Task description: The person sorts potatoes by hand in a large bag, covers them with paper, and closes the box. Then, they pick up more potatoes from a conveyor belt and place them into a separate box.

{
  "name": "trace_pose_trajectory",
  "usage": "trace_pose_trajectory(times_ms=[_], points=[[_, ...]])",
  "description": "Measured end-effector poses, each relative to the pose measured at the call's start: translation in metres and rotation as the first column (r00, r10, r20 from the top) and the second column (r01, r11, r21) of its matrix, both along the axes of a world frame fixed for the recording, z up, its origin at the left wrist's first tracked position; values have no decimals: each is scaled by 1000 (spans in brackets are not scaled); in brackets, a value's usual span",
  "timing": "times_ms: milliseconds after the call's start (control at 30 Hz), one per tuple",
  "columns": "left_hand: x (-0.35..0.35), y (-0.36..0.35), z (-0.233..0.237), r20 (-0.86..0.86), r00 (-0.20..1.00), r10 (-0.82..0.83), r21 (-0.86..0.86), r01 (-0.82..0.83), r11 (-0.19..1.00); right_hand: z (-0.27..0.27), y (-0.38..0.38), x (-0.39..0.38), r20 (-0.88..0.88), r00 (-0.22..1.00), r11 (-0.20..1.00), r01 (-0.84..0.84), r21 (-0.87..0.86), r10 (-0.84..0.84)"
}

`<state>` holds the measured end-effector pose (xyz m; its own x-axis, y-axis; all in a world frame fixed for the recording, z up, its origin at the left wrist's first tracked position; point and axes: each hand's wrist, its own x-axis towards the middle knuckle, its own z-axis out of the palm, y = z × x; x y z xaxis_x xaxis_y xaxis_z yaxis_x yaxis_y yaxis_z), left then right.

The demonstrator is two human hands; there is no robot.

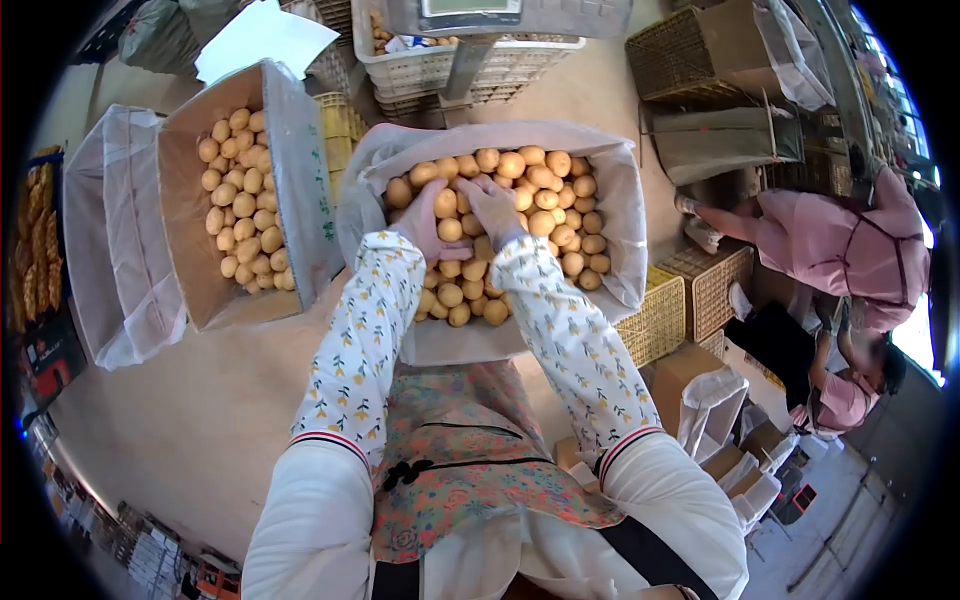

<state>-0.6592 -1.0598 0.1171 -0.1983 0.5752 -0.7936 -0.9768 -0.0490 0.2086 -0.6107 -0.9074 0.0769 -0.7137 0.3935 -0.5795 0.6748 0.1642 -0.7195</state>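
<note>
Both hands are inside a plastic-lined box [620, 215] of round, yellow-brown potatoes [545, 222]. At its left side, my left hand [424, 222] has its fingers and thumb curled about a couple of potatoes [447, 217]. My right hand [492, 208] lies on the potatoes just to the right, fingers stretched toward my left hand and palm down. A few potatoes sit between the two hands. The undersides of my right fingers are hidden.
On the left stands an open cardboard box [185, 262] of potatoes, with clear plastic liner [125, 230] hanging outside. A scale [505, 15] and a white crate [400, 75] are beyond. Woven baskets [655, 315] stand right, near two people [845, 245] in pink.
</note>
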Motion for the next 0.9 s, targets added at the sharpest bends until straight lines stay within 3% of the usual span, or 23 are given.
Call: trace_pose_trajectory(times_ms=[33,67,200,233,333,400,433,467,500,533,567,633,667,700,733,767,800,900], points=[[0,-3,-1,116,991,69,52,-76,996,-3,-4,9,-98,995,993,-7,121,19],[3,-6,-3,123,988,93,79,-103,992,20,-13,15,-109,993,984,62,168,-45],[50,4,17,-248,968,35,65,-19,998,81,-35,47,-286,938,926,272,263,-195],[47,8,59,-89,991,104,-22,-106,994,98,-44,52,-347,907,901,340,269,-239],[66,-14,109,-597,778,193,31,-219,975,151,-72,51,-537,840,835,348,425,-77],[61,-33,134,-642,643,418,184,-400,898,187,-95,37,-620,783,849,294,440,50],[57,-45,152,-522,650,552,224,-520,824,202,-111,27,-665,741,845,293,447,95],[46,-65,186,-446,699,558,130,-567,814,221,-129,14,-699,702,869,252,425,138],[39,-88,189,-633,555,540,169,-581,796,240,-150,-1,-731,658,890,208,405,179],[34,-115,197,-632,497,594,223,-618,754,254,-174,-17,-754,604,900,135,415,257],[22,-147,223,-629,434,645,278,-649,708,268,-201,-37,-775,540,902,63,428,330],[-4,-213,257,-732,175,659,293,-793,535,304,-271,-78,-866,339,925,-34,378,367],[-12,-252,274,-809,58,585,346,-757,554,319,-310,-102,-925,188,943,-44,329,331],[-25,-286,307,-838,48,544,312,-776,549,332,-349,-123,-948,98,951,-97,295,304],[-43,-326,310,-788,96,608,311,-790,528,337,-382,-158,-836,-301,885,71,461,460],[-61,-366,312,-728,144,670,309,-804,508,340,-414,-169,-914,-105,905,-137,403,391],[-79,-398,310,-760,168,628,230,-834,501,344,-446,-181,-937,121,914,-292,282,328],[-106,-483,242,-739,294,606,-46,-920,390,318,-460,-175,-925,218,814,-563,141,310]])
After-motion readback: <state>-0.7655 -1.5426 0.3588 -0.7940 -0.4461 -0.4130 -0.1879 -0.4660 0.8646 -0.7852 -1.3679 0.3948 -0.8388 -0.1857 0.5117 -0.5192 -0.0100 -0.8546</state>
